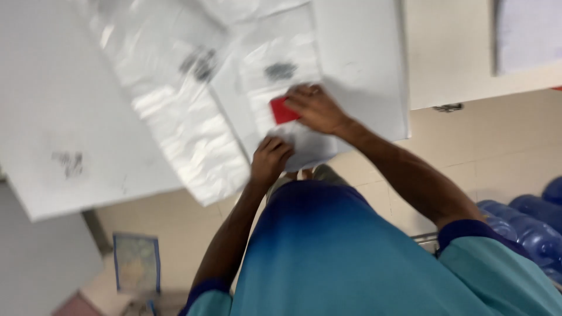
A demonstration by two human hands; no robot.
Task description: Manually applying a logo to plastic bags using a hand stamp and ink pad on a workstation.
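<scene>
My right hand (316, 108) lies flat, fingers together, pressing a small red card (282, 110) onto the clear plastic sheet (175, 117) on the white bench (58, 117); my left hand (270, 159), curled on the sheet's near edge, sits just below it.

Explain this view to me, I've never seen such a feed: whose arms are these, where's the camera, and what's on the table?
There is one picture, from a camera worn on a person's head, looking down past their blue-green shirt. No machine: two bare hands. A white table holds clear plastic bags with dark printed marks. The right hand rests on a small flat red thing; what it is stays too blurred to tell. The left hand grips the near edge of a bag. Blue water jugs stand on the floor at right.
</scene>
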